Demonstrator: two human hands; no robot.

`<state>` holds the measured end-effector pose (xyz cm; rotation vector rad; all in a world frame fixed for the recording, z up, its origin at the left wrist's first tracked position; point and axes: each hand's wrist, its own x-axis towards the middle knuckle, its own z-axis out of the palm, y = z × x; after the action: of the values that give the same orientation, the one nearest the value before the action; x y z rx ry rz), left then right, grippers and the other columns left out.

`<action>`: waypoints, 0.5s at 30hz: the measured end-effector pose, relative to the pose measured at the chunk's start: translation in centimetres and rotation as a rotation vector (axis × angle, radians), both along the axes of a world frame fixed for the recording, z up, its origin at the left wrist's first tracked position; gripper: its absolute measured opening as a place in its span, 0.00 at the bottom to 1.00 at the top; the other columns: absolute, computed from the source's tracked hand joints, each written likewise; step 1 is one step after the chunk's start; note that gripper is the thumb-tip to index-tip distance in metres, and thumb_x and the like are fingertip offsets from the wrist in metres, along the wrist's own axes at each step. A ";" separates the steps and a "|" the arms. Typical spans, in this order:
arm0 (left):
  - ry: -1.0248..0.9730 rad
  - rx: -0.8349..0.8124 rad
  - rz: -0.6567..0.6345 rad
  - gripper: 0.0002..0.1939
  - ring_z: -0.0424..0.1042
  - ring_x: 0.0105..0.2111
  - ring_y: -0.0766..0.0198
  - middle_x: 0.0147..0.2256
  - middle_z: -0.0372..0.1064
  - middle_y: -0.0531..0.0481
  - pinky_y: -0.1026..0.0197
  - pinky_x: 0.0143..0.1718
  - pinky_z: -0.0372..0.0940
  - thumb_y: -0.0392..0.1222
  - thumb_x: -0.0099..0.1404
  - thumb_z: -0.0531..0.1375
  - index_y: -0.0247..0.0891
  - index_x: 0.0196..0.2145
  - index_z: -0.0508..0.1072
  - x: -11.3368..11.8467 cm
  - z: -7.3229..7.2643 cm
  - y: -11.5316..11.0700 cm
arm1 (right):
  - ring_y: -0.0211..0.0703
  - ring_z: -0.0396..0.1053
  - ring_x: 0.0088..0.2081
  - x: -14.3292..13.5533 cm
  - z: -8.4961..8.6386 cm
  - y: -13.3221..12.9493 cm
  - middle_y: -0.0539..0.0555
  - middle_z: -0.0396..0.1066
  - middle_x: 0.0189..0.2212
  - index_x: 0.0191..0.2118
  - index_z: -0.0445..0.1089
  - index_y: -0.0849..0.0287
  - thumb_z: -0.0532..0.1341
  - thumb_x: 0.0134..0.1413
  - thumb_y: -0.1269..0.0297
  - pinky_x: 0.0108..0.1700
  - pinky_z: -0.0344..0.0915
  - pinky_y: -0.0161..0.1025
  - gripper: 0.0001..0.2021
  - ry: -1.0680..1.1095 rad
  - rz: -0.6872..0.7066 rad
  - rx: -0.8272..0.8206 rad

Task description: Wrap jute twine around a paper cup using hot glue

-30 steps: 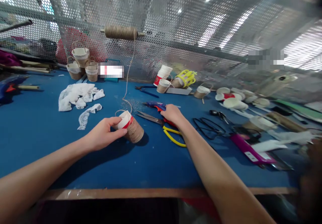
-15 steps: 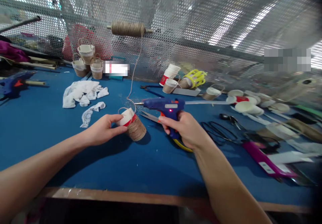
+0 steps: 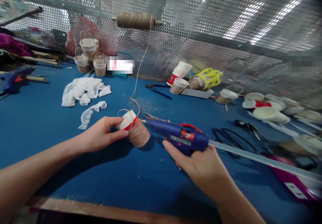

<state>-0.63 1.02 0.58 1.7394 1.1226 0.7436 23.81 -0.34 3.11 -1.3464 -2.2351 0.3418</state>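
Observation:
My left hand (image 3: pixel 107 135) pinches the rim end of a paper cup (image 3: pixel 138 133), which lies tilted over the blue table. Brown twine is wound round much of the cup, and a red and white band shows near the rim. In my right hand (image 3: pixel 196 163) is a blue glue gun (image 3: pixel 176 131) with a long clear glue stick out of its back. Its nozzle points left and is at the cup, by the edge of the winding; whether it touches I cannot tell. Loose twine (image 3: pixel 137 83) runs from the cup up to a spool (image 3: pixel 136 20). Scissors (image 3: pixel 151 116) lie partly hidden behind the gun.
White lace (image 3: pixel 82 90) lies at left, before several finished twine cups (image 3: pixel 100 64). Pliers (image 3: pixel 159 90), stacked paper cups (image 3: pixel 182 71) and a yellow mesh item (image 3: pixel 208 78) stand behind. At right are cables (image 3: pixel 231 142) and a magenta power strip (image 3: pixel 289 180). Another glue gun (image 3: pixel 16 78) lies far left.
My right hand has tilted the glue gun and brought its nozzle down to the cup from above it. My left hand keeps its hold on the cup. The view has shifted slightly.

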 end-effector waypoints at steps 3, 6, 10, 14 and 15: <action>-0.060 -0.018 -0.013 0.13 0.68 0.39 0.56 0.38 0.71 0.45 0.57 0.42 0.62 0.43 0.61 0.55 0.32 0.40 0.70 0.2 0.1 -0.1 | 0.41 0.64 0.19 0.3 -0.5 -0.1 0.49 0.62 0.11 0.30 0.74 0.51 0.55 0.52 0.63 0.24 0.61 0.38 0.10 -0.051 0.086 0.029; -0.119 -0.029 -0.018 0.16 0.68 0.42 0.57 0.42 0.70 0.44 0.57 0.44 0.62 0.41 0.60 0.55 0.33 0.45 0.67 0.3 0.2 -0.2 | 0.41 0.63 0.18 0.6 -1.1 0.0 0.50 0.62 0.12 0.32 0.75 0.51 0.52 0.52 0.67 0.24 0.60 0.39 0.14 -0.142 0.148 0.147; -0.158 -0.048 0.004 0.21 0.68 0.45 0.56 0.48 0.67 0.43 0.57 0.47 0.62 0.39 0.59 0.56 0.33 0.51 0.62 0.2 0.0 -0.3 | 0.44 0.65 0.20 0.6 -1.8 -0.1 0.52 0.63 0.12 0.36 0.75 0.51 0.47 0.53 0.70 0.26 0.61 0.42 0.19 -0.227 0.140 0.363; -0.197 -0.055 -0.006 0.23 0.68 0.45 0.56 0.48 0.67 0.43 0.56 0.48 0.62 0.39 0.60 0.56 0.34 0.52 0.60 0.2 -0.3 -0.1 | 0.47 0.67 0.22 -0.1 -0.9 -0.7 0.52 0.58 0.08 0.35 0.76 0.50 0.47 0.52 0.73 0.27 0.62 0.43 0.20 -0.321 0.186 0.401; -0.197 -0.056 -0.005 0.23 0.68 0.45 0.56 0.48 0.67 0.42 0.56 0.48 0.62 0.38 0.59 0.56 0.34 0.53 0.59 0.2 -0.2 -0.1 | 0.48 0.67 0.22 -0.2 -0.5 -0.9 0.51 0.56 0.07 0.34 0.76 0.50 0.48 0.51 0.75 0.27 0.62 0.43 0.20 -0.346 0.210 0.403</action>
<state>-0.48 0.92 0.35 1.5836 0.9956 0.8527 23.57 -1.20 2.60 -1.0166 -2.5553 -0.2850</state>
